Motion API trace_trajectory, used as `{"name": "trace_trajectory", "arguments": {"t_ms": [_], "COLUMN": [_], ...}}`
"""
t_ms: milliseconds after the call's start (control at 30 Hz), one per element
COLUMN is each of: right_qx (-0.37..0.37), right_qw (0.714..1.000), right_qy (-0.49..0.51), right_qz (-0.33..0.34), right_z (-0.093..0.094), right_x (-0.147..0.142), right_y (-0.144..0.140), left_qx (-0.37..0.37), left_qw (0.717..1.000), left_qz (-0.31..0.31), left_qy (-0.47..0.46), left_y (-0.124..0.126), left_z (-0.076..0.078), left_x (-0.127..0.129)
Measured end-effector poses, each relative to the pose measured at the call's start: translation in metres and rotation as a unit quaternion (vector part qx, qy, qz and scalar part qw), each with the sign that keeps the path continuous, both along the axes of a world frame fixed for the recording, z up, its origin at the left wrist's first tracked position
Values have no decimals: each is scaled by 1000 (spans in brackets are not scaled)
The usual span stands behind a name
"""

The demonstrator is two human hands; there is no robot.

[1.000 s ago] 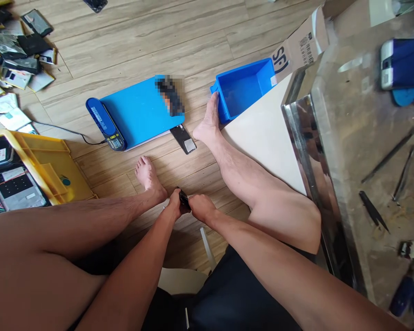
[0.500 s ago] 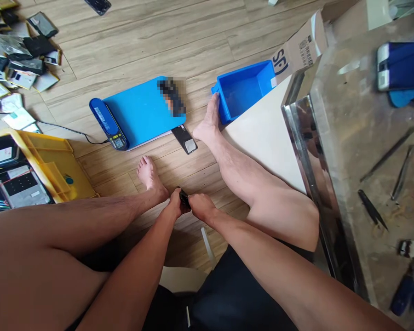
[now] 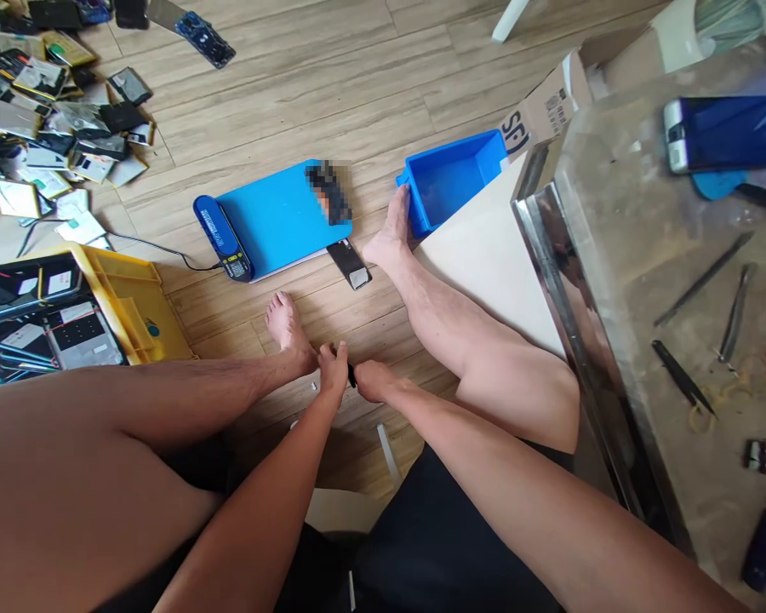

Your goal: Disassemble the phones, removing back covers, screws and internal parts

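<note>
Glass table [image 3: 644,281] at right, sharp tools [image 3: 683,387] on top. Blue mat [image 3: 274,217] on floor ahead, phone part [image 3: 351,266] at its near edge, just beside foot [image 3: 389,243]. Blue bin [image 3: 450,174] past toes. Yellow tray [image 3: 124,302] at left.

Small black part [image 3: 351,375] low between legs, just above floor. Left hand [image 3: 332,375] and right hand [image 3: 374,380] both pinched shut on it.

Could slip and drop on hard floor. Could snap if pulled too hard. Foot could bump phone part.

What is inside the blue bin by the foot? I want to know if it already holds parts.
The blue bin shows only bare blue floor and walls inside. Its near corner is hidden behind the rim and the foot.
</note>
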State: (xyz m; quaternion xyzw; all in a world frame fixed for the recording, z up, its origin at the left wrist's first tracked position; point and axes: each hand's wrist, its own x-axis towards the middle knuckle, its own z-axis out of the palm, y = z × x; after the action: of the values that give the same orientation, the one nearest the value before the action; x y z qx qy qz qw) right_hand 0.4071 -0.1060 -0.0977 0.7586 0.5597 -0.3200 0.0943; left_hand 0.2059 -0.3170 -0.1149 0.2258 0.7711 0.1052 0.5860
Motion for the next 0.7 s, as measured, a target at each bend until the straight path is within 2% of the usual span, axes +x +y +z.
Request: {"name": "trace_trajectory", "arguments": {"t_ms": [100, 167, 300, 367, 433, 533, 633, 700], "right_qx": [77, 94, 78, 43, -13, -115, -196, -217], "right_qw": [992, 989, 993, 998, 1000, 988, 967, 959], "right_qy": [-79, -91, -69, -34, 16, 95, 144, 158], "right_qz": [-61, -70, -55, -36, -7, 43, 79, 90], "right_z": [1, 3, 19, 33, 48, 61, 60, 55], "right_x": [2, 4, 5, -7, -32, -88, -135, -150], "right_y": [-4, -2, 0, -15, -51, -133, -200, -221], "left_qx": [47, 54, 58, 62, 69, 76, 69, 57], "left_qw": [997, 994, 984, 976, 966, 947, 933, 928], "left_qz": [-61, -97, -166, -207, -250, -309, -350, -363], "left_qy": [15, 8, -2, 3, 15, 43, 59, 55], "left_y": [-4, -10, -17, -10, 1, 18, 27, 28], "left_z": [-8, -9, -2, 3, 8, 14, 20, 21], "left_x": [-7, -13, -31, -41, -51, -62, -69, -73]}}
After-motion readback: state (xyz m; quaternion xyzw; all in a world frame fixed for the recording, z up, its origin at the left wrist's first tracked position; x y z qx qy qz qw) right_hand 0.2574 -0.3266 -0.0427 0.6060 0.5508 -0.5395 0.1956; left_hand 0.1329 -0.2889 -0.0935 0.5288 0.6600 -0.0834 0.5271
